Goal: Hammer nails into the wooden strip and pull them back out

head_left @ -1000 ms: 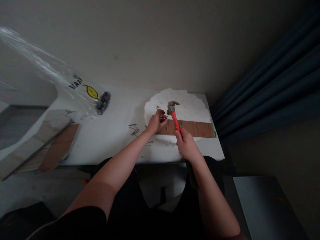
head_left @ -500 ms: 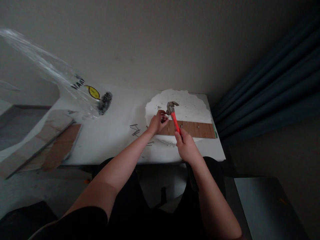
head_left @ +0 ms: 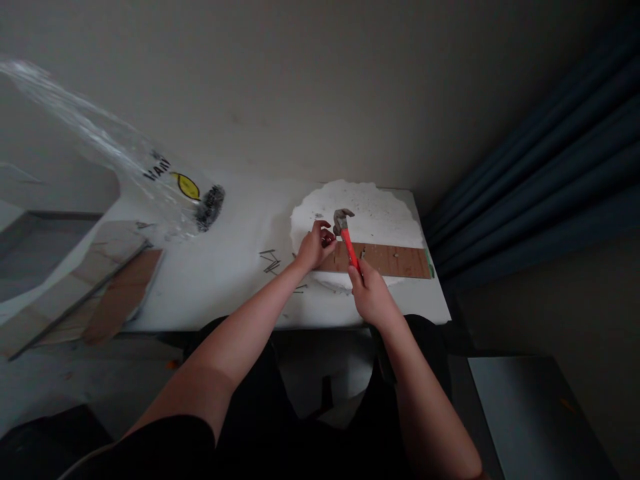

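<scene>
A claw hammer [head_left: 350,245] with a red-orange handle is gripped in my right hand [head_left: 371,293], its metal head up and to the left, close by the fingertips of my left hand. My left hand [head_left: 314,248] is at the left end of a brown wooden board [head_left: 407,260], thumb and fingers pinched on a thin nail, mostly hidden by the fingers. The board lies across a white round sheet [head_left: 380,217] with a ragged rim. Small metal bits stand on the board between the hammer and its right end. Several loose nails [head_left: 271,260] lie left of my left wrist.
The white table [head_left: 235,287] backs onto a wall. At the left are a clear plastic bag [head_left: 165,187] with a yellow print and several wood pieces [head_left: 123,293] overhanging the front edge. A dark curtain [head_left: 540,167] hangs on the right, above a grey panel [head_left: 535,407].
The hammer head has dipped slightly towards the board and my left fingertips. My left hand stays almost in place at the board's left end.
</scene>
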A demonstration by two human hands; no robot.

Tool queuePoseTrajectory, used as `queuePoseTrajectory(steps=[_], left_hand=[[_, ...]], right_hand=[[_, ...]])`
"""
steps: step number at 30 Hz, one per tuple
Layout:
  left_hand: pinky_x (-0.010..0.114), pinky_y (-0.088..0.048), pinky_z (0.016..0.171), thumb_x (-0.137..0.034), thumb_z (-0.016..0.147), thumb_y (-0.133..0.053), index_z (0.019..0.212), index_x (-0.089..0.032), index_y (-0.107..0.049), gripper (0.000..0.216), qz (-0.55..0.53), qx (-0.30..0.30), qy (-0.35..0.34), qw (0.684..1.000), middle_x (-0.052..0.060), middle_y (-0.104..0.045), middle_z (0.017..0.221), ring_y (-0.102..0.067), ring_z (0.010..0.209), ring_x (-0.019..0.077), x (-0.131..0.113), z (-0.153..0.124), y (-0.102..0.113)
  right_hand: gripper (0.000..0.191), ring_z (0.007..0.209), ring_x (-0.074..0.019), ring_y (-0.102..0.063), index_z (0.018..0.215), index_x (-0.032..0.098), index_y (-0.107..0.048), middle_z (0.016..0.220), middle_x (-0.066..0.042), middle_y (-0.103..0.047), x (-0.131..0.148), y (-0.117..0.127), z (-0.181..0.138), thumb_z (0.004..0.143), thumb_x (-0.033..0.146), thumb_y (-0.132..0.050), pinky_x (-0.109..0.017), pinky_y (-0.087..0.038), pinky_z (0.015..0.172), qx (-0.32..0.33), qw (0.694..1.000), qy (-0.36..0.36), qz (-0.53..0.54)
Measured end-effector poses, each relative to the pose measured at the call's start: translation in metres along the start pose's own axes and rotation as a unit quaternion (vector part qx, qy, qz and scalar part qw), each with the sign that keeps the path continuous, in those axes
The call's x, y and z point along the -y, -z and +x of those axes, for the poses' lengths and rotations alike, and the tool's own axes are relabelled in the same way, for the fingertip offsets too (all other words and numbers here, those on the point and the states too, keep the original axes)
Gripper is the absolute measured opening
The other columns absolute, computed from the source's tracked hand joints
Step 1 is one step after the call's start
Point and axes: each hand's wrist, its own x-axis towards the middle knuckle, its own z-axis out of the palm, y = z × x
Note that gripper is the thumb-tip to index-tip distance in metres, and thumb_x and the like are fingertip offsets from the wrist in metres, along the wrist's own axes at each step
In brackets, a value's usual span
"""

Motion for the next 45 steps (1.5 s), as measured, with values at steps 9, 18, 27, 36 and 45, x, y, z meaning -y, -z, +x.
queuePoseTrajectory(steps=[9, 18, 27, 36, 45], left_hand=[[0.024, -0.046, 0.067, -0.019, 0.081, -0.065, 0.118, -0.022, -0.04, 0.045, -0.001, 0.002, -0.004, 1.0, 0.0, -0.069, 0.083, -0.064, 0.071, 0.0125, -0.0009, -0.0003, 0.0008], [0.024, -0.046, 0.068, -0.019, 0.08, -0.065, 0.117, -0.021, -0.041, 0.045, 0.0, 0.005, -0.004, 1.0, 0.0, -0.069, 0.084, -0.064, 0.072, 0.0128, -0.0006, 0.0002, 0.0003], [0.024, -0.046, 0.068, -0.018, 0.08, -0.065, 0.117, -0.022, -0.041, 0.045, -0.003, 0.01, 0.0, 1.0, -0.001, -0.07, 0.083, -0.064, 0.071, 0.0124, 0.001, 0.0005, 0.0002], [0.025, -0.046, 0.069, -0.019, 0.08, -0.064, 0.118, -0.022, -0.041, 0.044, -0.002, 0.011, -0.002, 1.0, 0.0, -0.069, 0.083, -0.063, 0.072, 0.0131, -0.0002, 0.0002, 0.0008], [0.026, -0.046, 0.068, -0.019, 0.079, -0.064, 0.117, -0.023, -0.042, 0.044, -0.009, 0.01, 0.003, 1.0, -0.001, -0.068, 0.081, -0.064, 0.071, 0.0137, -0.0003, 0.0004, -0.0005]], right_hand=[[0.025, 0.065, -0.0175, -0.052, 0.093, 0.022, -0.054, 0.073, -0.002, -0.056, 0.0002, -0.0001, -0.0011, 0.097, 0.042, -0.039, -0.027, -0.034, 0.057, 0.001, 1.0, -0.005, 0.003], [0.026, 0.063, -0.018, -0.053, 0.095, 0.022, -0.055, 0.073, -0.003, -0.058, -0.0023, -0.0026, 0.0019, 0.098, 0.043, -0.039, -0.028, -0.037, 0.057, 0.008, 0.999, -0.015, 0.031], [0.029, 0.062, -0.0174, -0.053, 0.099, 0.022, -0.056, 0.075, -0.003, -0.059, -0.0046, -0.0022, 0.0017, 0.097, 0.045, -0.039, -0.028, -0.035, 0.056, -0.003, 0.999, -0.013, 0.037], [0.029, 0.063, -0.0176, -0.054, 0.099, 0.022, -0.055, 0.075, -0.003, -0.059, -0.0046, -0.0018, 0.0001, 0.098, 0.045, -0.038, -0.028, -0.036, 0.056, -0.002, 0.999, -0.015, 0.034], [0.028, 0.063, -0.0176, -0.053, 0.1, 0.023, -0.056, 0.075, -0.003, -0.059, -0.0044, -0.0018, -0.0006, 0.098, 0.044, -0.038, -0.027, -0.036, 0.057, -0.005, 1.0, -0.007, 0.025]])
